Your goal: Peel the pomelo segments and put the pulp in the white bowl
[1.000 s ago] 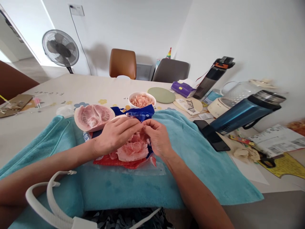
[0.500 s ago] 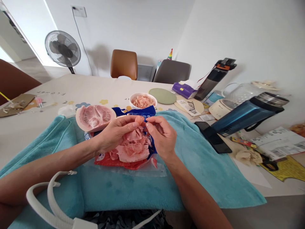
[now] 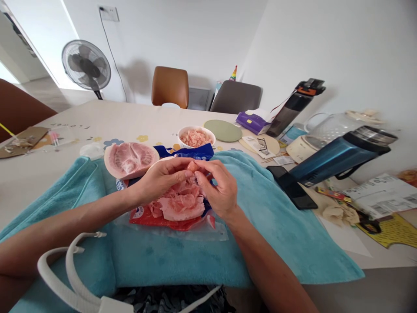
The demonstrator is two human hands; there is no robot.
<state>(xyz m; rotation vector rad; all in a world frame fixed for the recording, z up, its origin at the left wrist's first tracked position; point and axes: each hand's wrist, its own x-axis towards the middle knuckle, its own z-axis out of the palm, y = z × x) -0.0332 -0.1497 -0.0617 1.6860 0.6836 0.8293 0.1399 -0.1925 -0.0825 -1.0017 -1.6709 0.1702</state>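
Between the fingertips of both hands is a small piece of pink pomelo flesh (image 3: 192, 167). My left hand (image 3: 166, 176) pinches it from the left, thumb and fingers closed. From the right, my right hand (image 3: 219, 184) has its thumb and fingers closed on the same piece. Beneath them a heap of pomelo peel and membrane (image 3: 182, 206) lies on a red and blue plastic bag (image 3: 182, 224). Left of the hands rests a large cut pomelo piece (image 3: 130, 160), its pink inside showing. Behind the hands stands a white bowl (image 3: 183, 144) filled with peeled pomelo flesh.
A teal towel (image 3: 169, 265) covers the near table. To the right are a phone (image 3: 293, 189), a blue thermos (image 3: 332, 161), a glass kettle (image 3: 339, 128), a dark bottle (image 3: 289, 108) and scissors (image 3: 368, 221). A green mat (image 3: 224, 131) and tissue pack (image 3: 252, 123) lie farther back.
My right hand has moved slightly left, its fingers now meeting the left hand's around the pomelo flesh. The bowl, peel and cut pomelo stay in place.
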